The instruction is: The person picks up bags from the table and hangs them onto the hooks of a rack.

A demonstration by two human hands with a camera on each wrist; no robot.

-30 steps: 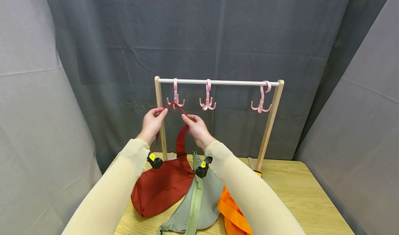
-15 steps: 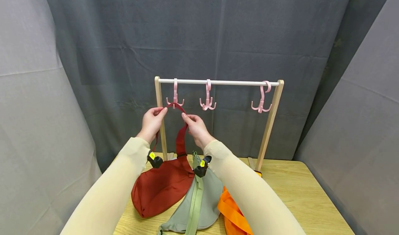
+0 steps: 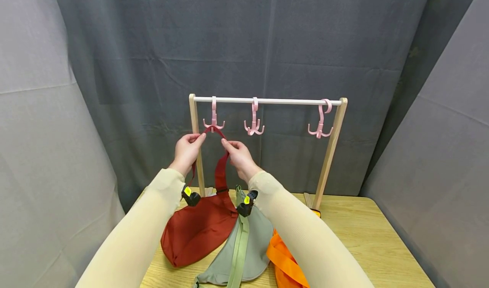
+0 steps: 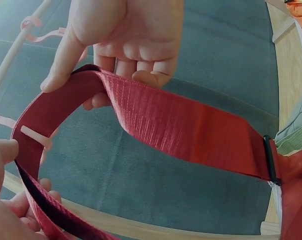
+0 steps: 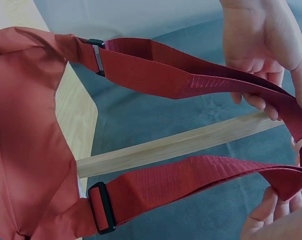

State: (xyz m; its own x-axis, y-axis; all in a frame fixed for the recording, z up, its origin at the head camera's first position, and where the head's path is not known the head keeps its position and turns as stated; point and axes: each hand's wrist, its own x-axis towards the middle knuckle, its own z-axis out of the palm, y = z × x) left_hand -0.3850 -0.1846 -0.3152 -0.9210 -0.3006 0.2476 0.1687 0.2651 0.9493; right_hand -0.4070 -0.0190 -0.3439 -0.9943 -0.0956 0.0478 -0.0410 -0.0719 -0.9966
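In the head view, a dark red bag [image 3: 198, 230] lies on the table at the left, its strap [image 3: 221, 173] drawn up in a loop. My left hand [image 3: 185, 153] pinches one side of this loop; my right hand [image 3: 240, 157] pinches the other, thumb against fingers. Between them the top of the strap arches right at the leftmost pink hook [image 3: 214, 115]. One pale prong [image 4: 37, 136] lies across the strap's inner face in the left wrist view. Black sliders [image 5: 102, 207] join strap and bag in the right wrist view.
A white rail [image 3: 282, 101] on wooden posts carries two more pink hooks, a middle hook [image 3: 254, 117] and a right hook [image 3: 320, 120]. A grey-green bag [image 3: 257, 241] and an orange bag [image 3: 286, 262] lie on the wooden table [image 3: 366, 237]. Grey curtains surround it.
Both hands keep their hold on the strap. The left pink hook has shifted slightly left, and my right hand has moved a little left too. The bags have stayed in place.
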